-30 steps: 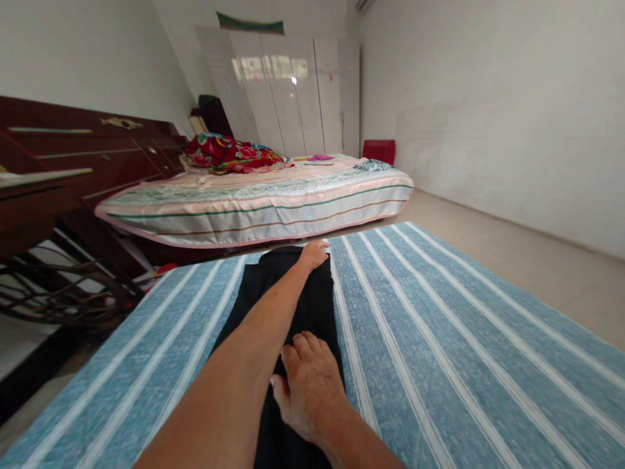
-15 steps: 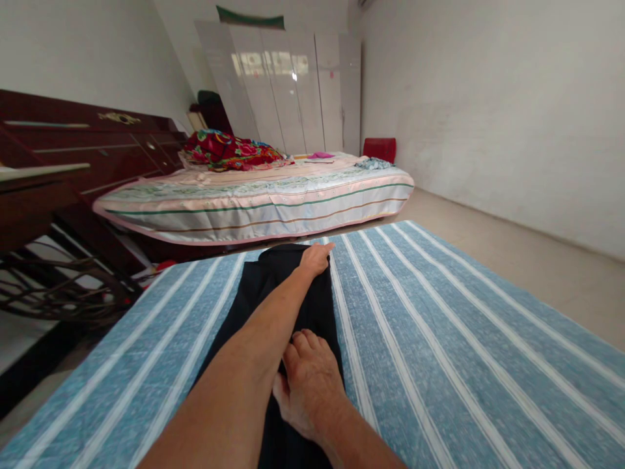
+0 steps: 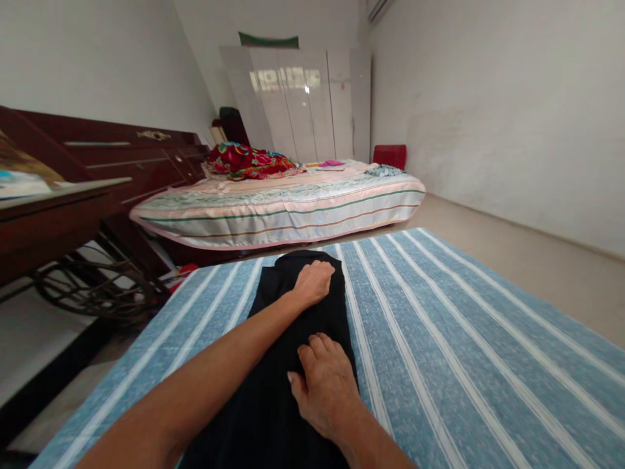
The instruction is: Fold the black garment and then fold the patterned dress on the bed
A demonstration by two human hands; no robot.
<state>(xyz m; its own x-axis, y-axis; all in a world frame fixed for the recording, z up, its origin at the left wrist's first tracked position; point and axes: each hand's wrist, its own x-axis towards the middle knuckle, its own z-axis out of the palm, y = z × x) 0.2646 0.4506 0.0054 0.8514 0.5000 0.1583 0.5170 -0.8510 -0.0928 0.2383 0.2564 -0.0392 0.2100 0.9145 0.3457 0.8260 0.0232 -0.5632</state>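
Observation:
A black garment [image 3: 273, 371], folded long and narrow, lies on the blue-and-white striped cloth [image 3: 439, 339]. Near the garment's far right corner, my left hand [image 3: 315, 282] is closed, its bent fingers pressed together on the black fabric. Closer to me, my right hand [image 3: 328, 381] rests on the garment with the thumb spread away from loosely bent fingers. No fabric shows gathered in it. My left forearm crosses over the garment's left side and covers part of it.
Beyond the striped surface stands a bed [image 3: 293, 208] with a red floral bundle [image 3: 249, 161] on it. At left is a dark wooden table [image 3: 63, 218] with a metal wheel stand beneath. A white wardrobe [image 3: 303, 107] and a red box [image 3: 389, 156] are at the back.
My left hand has come back from the garment's right edge onto its upper face, its fingers now curled. My right hand stays on the near fabric. The camera view has shifted.

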